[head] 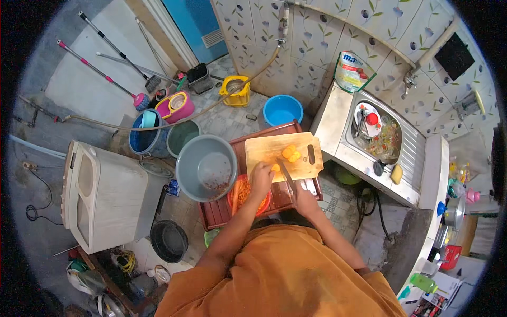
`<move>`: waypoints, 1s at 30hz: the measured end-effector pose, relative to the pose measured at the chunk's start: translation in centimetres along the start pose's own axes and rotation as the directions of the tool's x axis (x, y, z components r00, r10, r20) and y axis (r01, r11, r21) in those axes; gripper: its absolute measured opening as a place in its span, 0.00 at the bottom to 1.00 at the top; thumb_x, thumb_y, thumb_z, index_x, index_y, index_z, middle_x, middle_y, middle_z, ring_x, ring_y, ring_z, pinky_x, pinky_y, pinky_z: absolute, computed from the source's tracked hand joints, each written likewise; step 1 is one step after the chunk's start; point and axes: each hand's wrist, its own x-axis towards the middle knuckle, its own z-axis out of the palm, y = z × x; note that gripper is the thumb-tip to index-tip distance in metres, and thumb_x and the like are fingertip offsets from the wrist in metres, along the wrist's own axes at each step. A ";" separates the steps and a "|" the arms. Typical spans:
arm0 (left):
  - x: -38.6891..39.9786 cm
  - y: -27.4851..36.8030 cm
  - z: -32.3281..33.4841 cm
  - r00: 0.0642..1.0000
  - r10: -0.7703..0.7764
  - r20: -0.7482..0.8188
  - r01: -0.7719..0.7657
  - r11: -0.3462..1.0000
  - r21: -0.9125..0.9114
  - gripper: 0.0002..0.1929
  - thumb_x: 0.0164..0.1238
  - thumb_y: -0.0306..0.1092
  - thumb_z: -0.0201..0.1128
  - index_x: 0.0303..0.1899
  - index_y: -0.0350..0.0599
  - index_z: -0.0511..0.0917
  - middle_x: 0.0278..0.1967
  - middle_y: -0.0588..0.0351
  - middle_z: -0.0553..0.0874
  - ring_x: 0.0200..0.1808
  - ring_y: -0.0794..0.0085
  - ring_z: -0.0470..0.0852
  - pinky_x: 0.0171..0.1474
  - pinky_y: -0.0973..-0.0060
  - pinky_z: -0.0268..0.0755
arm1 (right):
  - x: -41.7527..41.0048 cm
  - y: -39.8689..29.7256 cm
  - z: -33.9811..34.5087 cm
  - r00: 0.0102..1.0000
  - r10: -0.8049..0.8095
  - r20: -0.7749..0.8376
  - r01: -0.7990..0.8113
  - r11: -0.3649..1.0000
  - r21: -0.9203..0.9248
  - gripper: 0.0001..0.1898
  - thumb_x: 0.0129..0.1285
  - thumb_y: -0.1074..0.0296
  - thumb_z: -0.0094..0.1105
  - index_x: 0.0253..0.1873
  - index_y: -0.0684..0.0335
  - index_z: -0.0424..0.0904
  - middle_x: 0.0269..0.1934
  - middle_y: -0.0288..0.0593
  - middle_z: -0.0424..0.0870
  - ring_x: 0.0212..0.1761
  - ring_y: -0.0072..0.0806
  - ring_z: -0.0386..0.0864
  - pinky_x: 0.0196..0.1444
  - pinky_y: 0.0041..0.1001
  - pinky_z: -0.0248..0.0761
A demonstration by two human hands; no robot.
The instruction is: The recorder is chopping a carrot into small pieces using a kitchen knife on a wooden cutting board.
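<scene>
A wooden cutting board (259, 148) lies on a reddish-brown wooden table (212, 214). My right hand (304, 201) holds a kitchen knife (286, 174), its blade slanting over the board. Just left of the blade, my left hand (262, 178) grips an orange carrot piece (275, 168) at the board's near edge. Orange carrot slices (291, 153) are gathered near the handle slot. Partly under my left forearm stands a red basin (264, 205) of chopped orange pieces, with a whole carrot (236, 197) on its left side. A large grey basin (206, 158) is at the left.
On the right, a metal sink (350, 132) holds dishes, and a yellow sponge (396, 174) lies on its rim. A blue basin (283, 110) stands beyond the table. Left are a white washing machine (115, 198), buckets and a black basin (169, 241). A hose (214, 106) crosses behind.
</scene>
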 end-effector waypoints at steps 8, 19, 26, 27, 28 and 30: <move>0.2 -1.1 1.3 1.000 0.001 -0.025 0.000 1.000 0.029 0.12 0.53 0.23 0.69 0.41 0.32 0.83 0.36 0.46 0.80 0.39 0.55 0.80 0.43 0.65 0.73 | 1.9 -0.5 1.9 0.999 0.036 0.040 -0.034 0.998 -0.059 0.10 0.67 0.71 0.43 0.51 0.62 0.59 0.27 0.70 0.78 0.33 0.66 0.78 0.35 0.58 0.69; 0.4 -0.6 0.9 0.997 0.068 -0.030 -0.066 0.996 0.051 0.09 0.56 0.25 0.66 0.39 0.35 0.85 0.34 0.46 0.80 0.40 0.55 0.79 0.43 0.63 0.72 | 2.3 0.5 5.4 0.994 0.106 0.004 -0.104 0.984 -0.148 0.12 0.65 0.72 0.46 0.51 0.63 0.59 0.27 0.65 0.80 0.32 0.59 0.81 0.33 0.52 0.74; 0.1 -1.5 0.7 0.997 0.048 -0.058 -0.051 0.998 -0.046 0.08 0.57 0.27 0.66 0.38 0.35 0.85 0.35 0.45 0.82 0.40 0.55 0.80 0.45 0.64 0.74 | 4.7 -0.9 3.7 1.000 0.025 -0.007 -0.026 0.980 -0.197 0.12 0.67 0.67 0.47 0.50 0.66 0.61 0.26 0.64 0.80 0.31 0.59 0.81 0.31 0.51 0.74; 0.1 -1.6 0.7 0.996 0.012 -0.086 -0.022 0.993 -0.118 0.09 0.56 0.27 0.66 0.38 0.34 0.85 0.35 0.45 0.82 0.40 0.55 0.81 0.45 0.64 0.74 | 4.8 -1.2 3.4 1.000 -0.010 -0.019 0.007 0.982 -0.188 0.12 0.67 0.66 0.46 0.49 0.67 0.61 0.26 0.65 0.80 0.31 0.59 0.81 0.32 0.51 0.74; 0.2 -1.8 0.7 0.996 0.015 -0.089 -0.025 0.993 -0.117 0.09 0.56 0.27 0.66 0.38 0.34 0.85 0.35 0.45 0.82 0.40 0.55 0.81 0.45 0.64 0.74 | 4.7 -1.5 3.1 1.000 -0.013 -0.022 0.009 0.982 -0.187 0.12 0.67 0.66 0.46 0.49 0.67 0.61 0.26 0.65 0.80 0.31 0.59 0.81 0.32 0.51 0.74; 0.2 -1.6 0.6 0.995 0.027 -0.097 -0.033 0.998 -0.061 0.09 0.55 0.27 0.67 0.37 0.34 0.85 0.34 0.45 0.82 0.37 0.54 0.81 0.44 0.64 0.74 | 3.8 -1.9 2.6 0.999 0.035 0.002 -0.034 0.978 -0.208 0.14 0.70 0.61 0.45 0.49 0.67 0.61 0.27 0.67 0.79 0.32 0.61 0.81 0.32 0.52 0.74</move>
